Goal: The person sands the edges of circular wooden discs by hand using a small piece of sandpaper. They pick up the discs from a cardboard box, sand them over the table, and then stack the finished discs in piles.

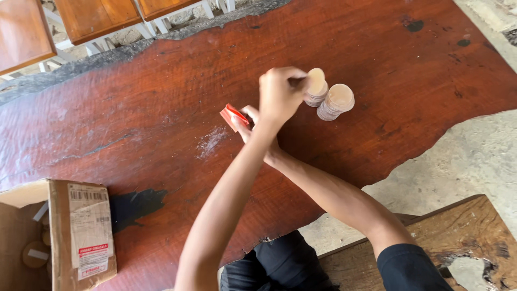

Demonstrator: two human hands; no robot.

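- Crosses the bare left forearm over the right one, just behind the wrists.
- Extends the left arm up from the bottom edge, nearly straight.
- Holds the left hand (pixel 280 94) farthest forward, back upward, fingers curled, thumb and fingertips pinched shut at its right side.
- Brings the right arm in from the lower right, elbow slightly bent, dark short sleeve on the upper arm.
- Tucks the right hand (pixel 245 121) beneath the left wrist, mostly hidden, fingers closed in a grip pointing left.

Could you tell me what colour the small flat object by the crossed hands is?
Red small flat object, seen in the head view.
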